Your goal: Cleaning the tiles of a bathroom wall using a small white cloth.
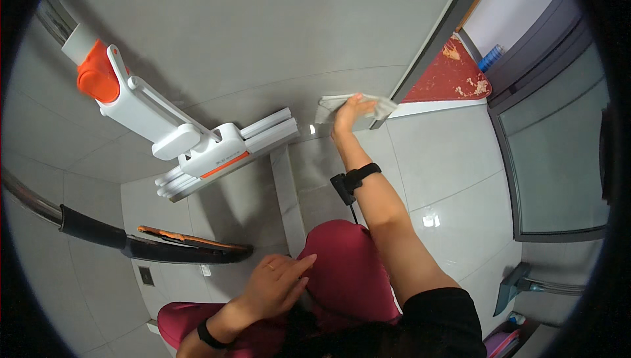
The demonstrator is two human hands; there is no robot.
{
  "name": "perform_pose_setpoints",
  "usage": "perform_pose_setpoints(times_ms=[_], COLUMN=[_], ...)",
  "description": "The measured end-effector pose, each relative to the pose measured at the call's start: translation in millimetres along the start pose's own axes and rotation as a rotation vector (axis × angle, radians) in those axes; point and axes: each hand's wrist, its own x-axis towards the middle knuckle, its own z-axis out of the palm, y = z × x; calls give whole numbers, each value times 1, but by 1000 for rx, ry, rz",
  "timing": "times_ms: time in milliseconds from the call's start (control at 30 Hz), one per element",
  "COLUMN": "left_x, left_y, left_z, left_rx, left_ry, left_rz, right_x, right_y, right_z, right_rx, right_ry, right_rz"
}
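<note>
My right hand (347, 119) is stretched forward and presses a pale, creased cloth (328, 103) flat against the grey tiled wall (282, 36), close to the dark metal edge strip (430, 36). The fingers lie over the cloth, and part of it sticks out on both sides of the hand. A black strap with a small box (346, 186) sits on the right forearm. Over my knees in dark red trousers (345, 259), my left hand (279, 284) hangs with nothing in it, index finger pointing out and the other fingers loosely bent.
A white and orange folding mop head (217, 151) stands on the left. Below it a metal rail with a black sleeve (92, 228) curves in. On the right are a glass-panelled door (559, 154), a stained red mat (447, 75) and a grey squeegee-like tool (511, 287). A low stone sill (287, 190) crosses the floor.
</note>
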Motion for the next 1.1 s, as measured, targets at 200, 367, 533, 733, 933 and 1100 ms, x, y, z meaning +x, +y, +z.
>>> perform_pose_setpoints(times_ms=[200,367,533,733,933,1100], left_x=[-5,1,-7,-13,-36,-111], left_y=[-1,2,-6,6,59,60], left_z=[-3,0,8,2,-84,-171], left_rx=[43,12,17,96,320,859], left_ry=[-14,19,-1,20,341,1411], left_rz=[-28,9,-40,-38,-39,112], right_x=[-29,-23,-5,10,16,-48], right_y=[-51,-149,-123,-30,-80,-185], right_z=[7,21,21,-21,-22,35], right_rx=[22,-384,-687,-901,-961,-790], right_ry=[-212,-310,-234,-919,-868,-800], right_rz=[-213,-1256,-1862,-1646,-1712,-1899])
